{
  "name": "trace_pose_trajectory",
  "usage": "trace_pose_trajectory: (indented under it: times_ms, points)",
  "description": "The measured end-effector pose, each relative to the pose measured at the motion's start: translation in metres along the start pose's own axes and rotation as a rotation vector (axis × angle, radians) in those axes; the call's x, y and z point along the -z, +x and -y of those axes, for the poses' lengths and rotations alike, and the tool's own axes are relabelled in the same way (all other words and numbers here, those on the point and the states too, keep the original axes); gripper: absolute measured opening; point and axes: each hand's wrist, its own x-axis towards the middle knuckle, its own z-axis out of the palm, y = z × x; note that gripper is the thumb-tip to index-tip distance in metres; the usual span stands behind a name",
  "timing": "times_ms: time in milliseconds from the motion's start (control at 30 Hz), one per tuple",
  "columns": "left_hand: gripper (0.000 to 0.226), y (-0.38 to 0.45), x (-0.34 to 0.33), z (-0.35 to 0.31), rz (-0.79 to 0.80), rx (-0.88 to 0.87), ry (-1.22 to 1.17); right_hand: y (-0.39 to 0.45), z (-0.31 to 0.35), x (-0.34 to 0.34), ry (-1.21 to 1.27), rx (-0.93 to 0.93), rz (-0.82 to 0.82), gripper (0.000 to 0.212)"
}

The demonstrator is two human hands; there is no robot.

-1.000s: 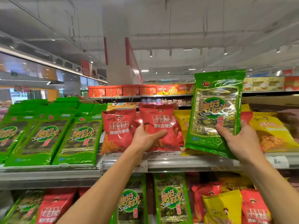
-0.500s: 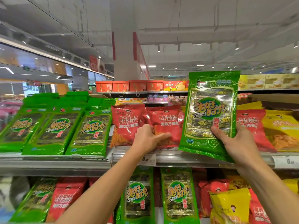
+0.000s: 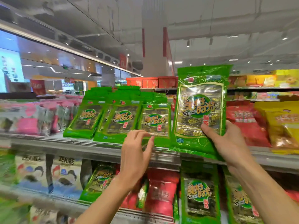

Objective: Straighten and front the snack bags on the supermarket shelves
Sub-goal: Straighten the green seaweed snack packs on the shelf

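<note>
snack bags are the job, and the green seaweed bag point(image 3: 200, 110) in my right hand point(image 3: 226, 143) is the one out of place. a second ago my left hand point(image 3: 135, 152) was clamped on a red bag on the top shelf; now it has let go and swung left, and the view has swung with it, so the row of matching green bags point(image 3: 119, 122) sits in front of me instead of off to the side. i read that as the stray bag having been carried toward its own kind, with the red bags point(image 3: 244, 120) now behind and right of it.

my right hand grips the bag low on its right side, thumb point(image 3: 208, 130) pressed across the front, the other fingers hidden behind, holding it upright just right of the rightmost shelved green bag point(image 3: 153, 123), its bottom edge hanging over the shelf rail point(image 3: 80, 146).

my left hand is empty, fingers point(image 3: 145, 135) loosely spread and half curled, tips right at the lower edge of that rightmost bag; motion blur keeps me from telling whether they touch it. likely next is opening a slot there and sliding the stray in, face forward.
</note>
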Motion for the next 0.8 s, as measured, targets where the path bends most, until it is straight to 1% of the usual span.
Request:
trace_pose_trajectory:
  times_ms: [133, 167, 267, 300, 367, 400, 467, 567, 633, 700, 800]
  points:
    - [0.025, 0.001, 0.06, 0.086, -0.02, -0.054, 0.146, -0.007, 0.013, -0.095, -0.012, 0.036, 0.0, 0.028]
    - [0.026, 0.002, 0.074, 0.108, -0.02, -0.057, 0.196, -0.008, 0.017, -0.119, -0.014, 0.037, 0.012, 0.033]
    - [0.029, 0.005, 0.116, 0.167, -0.005, -0.078, 0.346, -0.008, 0.022, -0.19, 0.003, -0.002, 0.056, 0.07]
    - [0.029, 0.006, 0.129, 0.185, 0.002, -0.09, 0.384, -0.007, 0.022, -0.213, 0.012, -0.01, 0.051, 0.079]
    - [0.028, 0.008, 0.151, 0.216, 0.021, -0.098, 0.432, -0.007, 0.025, -0.256, 0.01, -0.029, 0.025, 0.089]
    - [0.028, 0.009, 0.159, 0.229, 0.032, -0.096, 0.453, -0.008, 0.027, -0.277, 0.002, -0.036, 0.022, 0.089]
    - [0.022, 0.011, 0.171, 0.253, 0.079, -0.093, 0.48, -0.009, 0.034, -0.316, -0.023, -0.055, 0.024, 0.084]
    - [0.017, 0.013, 0.181, 0.275, 0.177, -0.071, 0.431, -0.005, 0.044, -0.369, -0.076, -0.087, 0.016, 0.065]
    - [0.016, 0.011, 0.184, 0.28, 0.184, -0.067, 0.396, -0.001, 0.048, -0.4, -0.11, -0.096, 0.058, 0.055]
    - [0.017, 0.01, 0.185, 0.282, 0.168, -0.072, 0.374, 0.003, 0.051, -0.427, -0.138, -0.118, 0.1, 0.055]
    - [0.017, 0.008, 0.186, 0.282, 0.159, -0.065, 0.342, 0.004, 0.05, -0.459, -0.088, -0.227, 0.169, 0.061]
